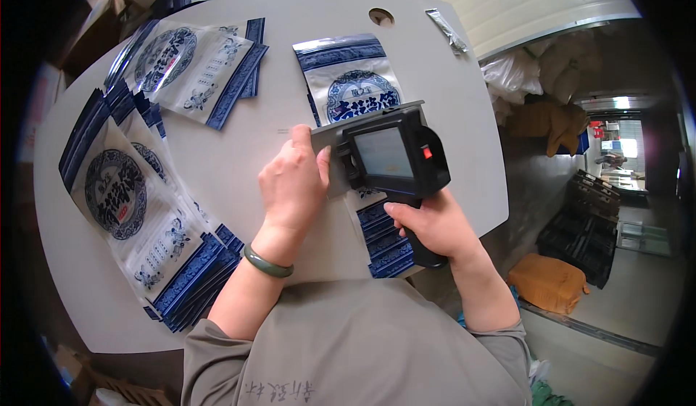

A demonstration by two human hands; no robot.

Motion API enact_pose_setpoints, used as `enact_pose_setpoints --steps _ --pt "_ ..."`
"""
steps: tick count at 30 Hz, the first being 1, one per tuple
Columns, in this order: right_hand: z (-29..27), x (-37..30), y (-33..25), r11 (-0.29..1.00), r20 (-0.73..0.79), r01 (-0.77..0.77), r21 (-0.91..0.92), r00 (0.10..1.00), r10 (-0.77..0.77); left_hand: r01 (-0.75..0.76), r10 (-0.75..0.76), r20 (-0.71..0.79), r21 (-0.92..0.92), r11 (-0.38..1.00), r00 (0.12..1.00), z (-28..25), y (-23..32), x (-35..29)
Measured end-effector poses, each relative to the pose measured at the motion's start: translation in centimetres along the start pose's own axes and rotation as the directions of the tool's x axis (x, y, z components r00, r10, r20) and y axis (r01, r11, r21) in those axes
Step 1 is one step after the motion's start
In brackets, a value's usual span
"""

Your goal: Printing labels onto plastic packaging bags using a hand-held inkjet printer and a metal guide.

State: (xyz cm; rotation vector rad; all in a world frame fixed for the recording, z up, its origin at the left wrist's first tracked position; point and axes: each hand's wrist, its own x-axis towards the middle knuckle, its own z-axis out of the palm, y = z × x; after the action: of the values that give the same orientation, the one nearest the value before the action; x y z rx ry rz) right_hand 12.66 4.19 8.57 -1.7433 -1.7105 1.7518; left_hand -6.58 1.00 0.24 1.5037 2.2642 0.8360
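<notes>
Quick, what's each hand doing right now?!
Left hand: closed, gripping the left edge of the grey plate.
Right hand: closed, holding the handle of the black handheld device.

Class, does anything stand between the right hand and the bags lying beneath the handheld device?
Yes: the black handheld device in the right hand and the grey plate at the left hand cover the middle of the bags.

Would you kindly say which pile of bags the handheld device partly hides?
The rightmost pile; the handheld device hides its middle, while the upper-left pile and lower-left pile lie clear of it.
</notes>
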Motion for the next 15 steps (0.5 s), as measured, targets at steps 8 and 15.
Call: enact_pose_setpoints --steps 8,15 --pt "0.7 0.3 -0.5 0.963 -0.026 0.06 -0.262 0.997 -0.069 -0.023 0.023 0.011 -0.022 0.999 1.0 0.0 0.1 0.1" --pt "-2.0 1.2 -1.0 0.983 -0.12 -0.134 -0.126 0.986 0.119 -0.012 0.012 0.006 -0.003 1.0 1.0 0.0 -0.1 0.2"
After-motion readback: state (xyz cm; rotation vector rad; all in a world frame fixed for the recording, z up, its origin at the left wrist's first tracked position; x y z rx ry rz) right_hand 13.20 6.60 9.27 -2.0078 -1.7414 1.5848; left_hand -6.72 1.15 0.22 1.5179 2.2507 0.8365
